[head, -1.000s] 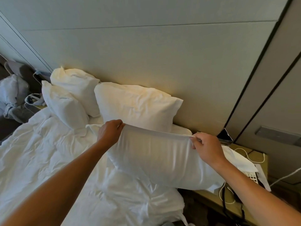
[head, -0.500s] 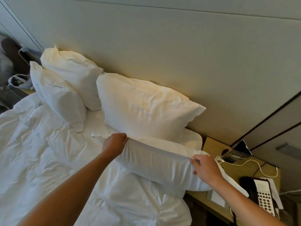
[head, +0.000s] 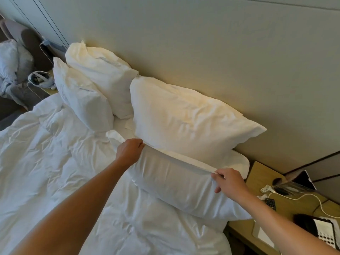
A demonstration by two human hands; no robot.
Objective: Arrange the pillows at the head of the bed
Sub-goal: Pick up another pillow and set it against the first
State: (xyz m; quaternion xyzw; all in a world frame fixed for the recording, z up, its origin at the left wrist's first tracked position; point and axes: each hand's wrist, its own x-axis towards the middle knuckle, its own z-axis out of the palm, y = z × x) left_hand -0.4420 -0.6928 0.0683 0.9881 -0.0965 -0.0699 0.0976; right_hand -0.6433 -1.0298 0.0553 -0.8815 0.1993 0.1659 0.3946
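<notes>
Gripping the front pillow [head: 176,183] along its top seam, you hold it with both hands: your left hand [head: 128,152] is curled tight around the seam's left end, and your right hand [head: 229,183] pinches the right end between thumb and fingers. That pillow stands on its long edge near the head of the bed, at the right side, its lower edge on the rumpled duvet [head: 55,172] and its right corner reaching over the bed's right edge toward the bedside table [head: 257,177].

Just behind it, a larger back pillow [head: 184,120] leans against the headboard [head: 202,52], touching the top of the one you hold. Another white cushion [head: 241,162] shows low behind both, at the bed's right corner. To the left, two more pillows lean by the headboard: a rear one [head: 103,74] and a front one [head: 82,100] overlapping it. A strip of bare sheet [head: 121,126] lies open between the two pairs.

On the bedside table you have a phone [head: 320,230], a white cable [head: 303,196] and a dark tablet [head: 303,181] propped against the wall.
</notes>
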